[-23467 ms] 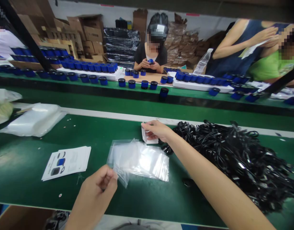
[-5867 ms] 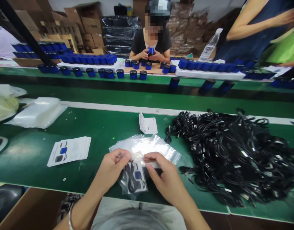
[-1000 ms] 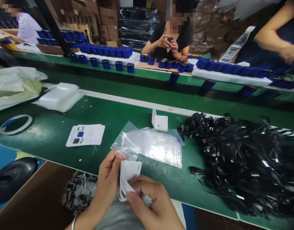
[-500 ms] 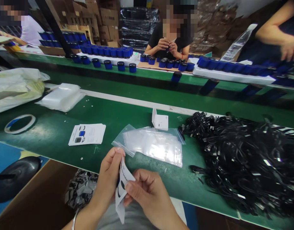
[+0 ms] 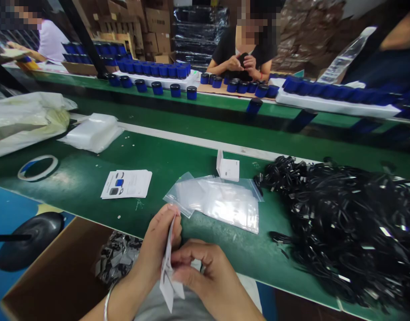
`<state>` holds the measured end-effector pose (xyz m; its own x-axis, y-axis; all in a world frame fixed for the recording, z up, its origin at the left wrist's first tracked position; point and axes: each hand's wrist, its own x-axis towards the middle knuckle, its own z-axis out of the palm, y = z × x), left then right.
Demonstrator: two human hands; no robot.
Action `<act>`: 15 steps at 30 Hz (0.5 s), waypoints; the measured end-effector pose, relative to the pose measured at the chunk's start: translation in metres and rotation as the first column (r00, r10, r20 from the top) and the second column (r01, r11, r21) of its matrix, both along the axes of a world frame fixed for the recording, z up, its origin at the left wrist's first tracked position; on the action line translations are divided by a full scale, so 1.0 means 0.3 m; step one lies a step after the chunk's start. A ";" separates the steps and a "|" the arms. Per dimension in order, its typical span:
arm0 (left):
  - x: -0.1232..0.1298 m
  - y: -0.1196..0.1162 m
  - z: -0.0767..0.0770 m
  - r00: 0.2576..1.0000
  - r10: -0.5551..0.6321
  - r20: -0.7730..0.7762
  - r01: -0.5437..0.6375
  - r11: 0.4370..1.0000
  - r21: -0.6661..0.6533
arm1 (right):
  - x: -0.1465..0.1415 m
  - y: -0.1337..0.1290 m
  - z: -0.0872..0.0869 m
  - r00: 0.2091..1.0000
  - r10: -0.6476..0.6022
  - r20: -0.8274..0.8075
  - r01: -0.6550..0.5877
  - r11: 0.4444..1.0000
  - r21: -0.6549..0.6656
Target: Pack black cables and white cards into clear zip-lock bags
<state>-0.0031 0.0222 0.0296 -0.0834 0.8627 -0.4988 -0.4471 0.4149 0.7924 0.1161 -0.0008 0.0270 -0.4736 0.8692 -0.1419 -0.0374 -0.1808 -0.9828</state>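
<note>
Left hand (image 5: pixel 158 243) and right hand (image 5: pixel 208 272) pinch a leaflet (image 5: pixel 166 285), apparently mid-fold, by the surface's (image 5: pixel 248 254) near edge; creasing needs alignment.

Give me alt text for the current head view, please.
A left hand grips folded white paper that the right hand touches, at the near edge of a green table. Beyond are stacked leaflets and clear bags, with heaped black cables to the right. Farther back, a co-worker is behind blue, dark-topped cylinders.

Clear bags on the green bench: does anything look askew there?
Slightly: the leftmost clear bag sticks out at an angle from the loosely fanned pile, beyond the left hand. I see no obvious tear or spill.
</note>
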 end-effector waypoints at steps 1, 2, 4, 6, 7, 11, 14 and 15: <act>-0.002 0.003 -0.003 1.000 -0.005 0.017 0.005 1.000 0.004 | -0.003 -0.004 -0.005 0.998 -0.021 0.054 0.017 0.997 0.081; -0.003 0.005 -0.007 1.000 -0.006 0.029 0.006 1.000 0.007 | -0.011 -0.009 -0.010 0.989 -0.077 0.126 0.052 0.981 0.187; -0.003 0.007 -0.015 0.999 0.010 0.037 -0.010 1.000 0.015 | -0.039 -0.023 -0.016 0.917 -0.288 0.275 0.143 0.882 0.449; 0.001 0.007 -0.018 0.999 0.046 0.022 -0.046 0.999 0.024 | -0.073 -0.037 -0.002 0.774 -0.525 0.354 0.165 0.707 0.688; 0.005 0.006 -0.017 0.998 0.066 0.007 -0.066 0.997 0.030 | -0.086 -0.041 0.014 0.699 -0.618 0.360 0.151 0.620 0.770; 0.018 0.003 -0.005 0.991 0.120 -0.056 -0.118 0.992 0.036 | -0.052 -0.007 0.126 0.615 -0.713 0.336 0.106 0.497 0.861; 0.021 0.006 -0.004 0.989 0.133 -0.059 -0.132 0.991 0.019 | 0.078 0.113 0.180 0.510 -0.828 0.233 0.134 0.343 0.930; 0.021 0.007 -0.005 0.989 0.136 -0.054 -0.135 0.991 0.019 | 0.130 0.168 0.181 0.431 -0.886 0.169 0.115 0.240 0.964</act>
<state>0.0031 0.0244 0.0280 -0.2273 0.8489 -0.4772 -0.4537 0.3413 0.8232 0.1550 0.0495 0.0814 0.0231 0.6847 0.7284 0.8428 0.3785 -0.3826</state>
